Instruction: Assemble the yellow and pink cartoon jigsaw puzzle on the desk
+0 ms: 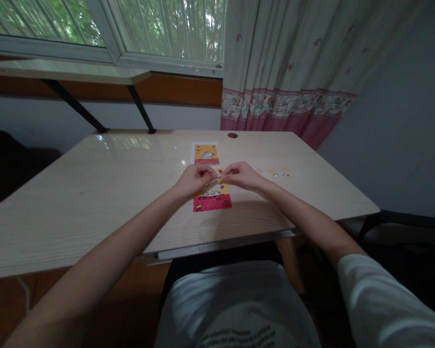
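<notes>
Judging by how things lie, you seem well past halfway with the picture (217,203): its red lower band and most of the white figure read as one stretch on the surface (112,193). Its upper part, by your fingertips, is too small and too covered to judge. What is left looks like a handful of loose pieces (285,175), yellow and white, which lie apart from it, to the right beyond your right hand (242,175).

The picture lies below and between your hands, its near edge in plain view on your side of them. Your left hand (193,181) and right hand almost meet over its far part, thumbs and fingers drawn in around a small piece (219,176). You have it between the two sets of fingertips, but I cannot tell which hand pinches it. Just beyond your hands lies the card (207,153), with a similar yellow and red design.
</notes>
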A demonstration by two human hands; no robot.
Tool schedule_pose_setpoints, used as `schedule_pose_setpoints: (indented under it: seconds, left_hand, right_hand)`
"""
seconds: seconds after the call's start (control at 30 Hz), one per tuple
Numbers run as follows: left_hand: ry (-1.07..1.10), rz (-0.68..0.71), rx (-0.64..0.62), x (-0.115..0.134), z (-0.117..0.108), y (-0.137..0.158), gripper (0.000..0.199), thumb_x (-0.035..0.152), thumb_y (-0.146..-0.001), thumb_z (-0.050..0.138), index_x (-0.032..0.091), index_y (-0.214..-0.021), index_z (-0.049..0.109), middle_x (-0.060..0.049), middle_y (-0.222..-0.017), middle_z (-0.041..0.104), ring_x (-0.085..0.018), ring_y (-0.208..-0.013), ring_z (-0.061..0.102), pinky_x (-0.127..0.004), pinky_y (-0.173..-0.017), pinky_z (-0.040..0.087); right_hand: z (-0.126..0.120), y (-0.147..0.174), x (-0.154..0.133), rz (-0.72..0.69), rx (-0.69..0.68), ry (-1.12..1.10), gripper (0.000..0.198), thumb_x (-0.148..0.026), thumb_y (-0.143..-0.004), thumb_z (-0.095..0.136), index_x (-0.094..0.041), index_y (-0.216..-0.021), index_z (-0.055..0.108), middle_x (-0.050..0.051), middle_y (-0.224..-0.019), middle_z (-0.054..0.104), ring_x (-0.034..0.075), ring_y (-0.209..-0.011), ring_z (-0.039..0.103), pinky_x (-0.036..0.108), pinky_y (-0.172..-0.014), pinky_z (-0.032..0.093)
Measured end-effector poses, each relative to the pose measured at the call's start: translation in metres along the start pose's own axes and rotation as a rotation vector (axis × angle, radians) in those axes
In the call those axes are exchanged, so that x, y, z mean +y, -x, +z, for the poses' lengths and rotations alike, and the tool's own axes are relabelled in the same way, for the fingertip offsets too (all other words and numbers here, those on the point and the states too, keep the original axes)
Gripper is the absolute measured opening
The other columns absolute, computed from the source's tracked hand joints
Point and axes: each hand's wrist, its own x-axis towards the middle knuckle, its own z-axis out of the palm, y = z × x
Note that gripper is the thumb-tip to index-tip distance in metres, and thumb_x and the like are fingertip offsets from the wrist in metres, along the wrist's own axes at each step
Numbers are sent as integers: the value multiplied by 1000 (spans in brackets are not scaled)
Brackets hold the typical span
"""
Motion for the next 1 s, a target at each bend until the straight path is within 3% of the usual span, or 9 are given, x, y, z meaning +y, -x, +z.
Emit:
schedule_pose_setpoints:
  seconds: [0.23, 0.43, 0.67, 1.0]
  left_hand:
    - [-101, 40, -85, -14, 1, -3, 19, 24, -74, 61, 15, -77, 77, -2, -62, 63, -15, -60, 51, -28, -59, 38]
    - [-198, 2, -44, -20, -2, -4, 21, 28, -77, 62, 14, -75, 77, -2, -62, 61, -14, -59, 49, -27, -57, 35]
    - [-309, -31, -60, -18, -9, -7, 23, 25, -79, 61, 12, -84, 79, -6, -71, 69, -17, -66, 56, -30, -63, 38]
    - [-405, 16, -3, -20, -21, -8, 19, 26, -78, 62, 13, -78, 77, -2, -57, 61, -14, -55, 48, -30, -57, 33]
  right_hand:
    - [2, 2, 4, -66, -33, 250, 12, -26, -71, 72, -15, -72, 77, 4, -72, 73, 13, -68, 60, 26, -67, 45]
    - [8, 3, 10, -67, -16, 410, 12, -24, -76, 71, -14, -76, 79, 6, -77, 75, 14, -70, 63, 26, -68, 46]
    - [12, 9, 3, -122, 20, 666, 11, -17, -80, 69, -13, -80, 79, 5, -77, 75, 13, -70, 63, 23, -65, 41]
    - [13, 7, 5, -226, 21, 788, 6, -16, -77, 73, -14, -74, 77, 4, -71, 71, 12, -67, 60, 24, -66, 39]
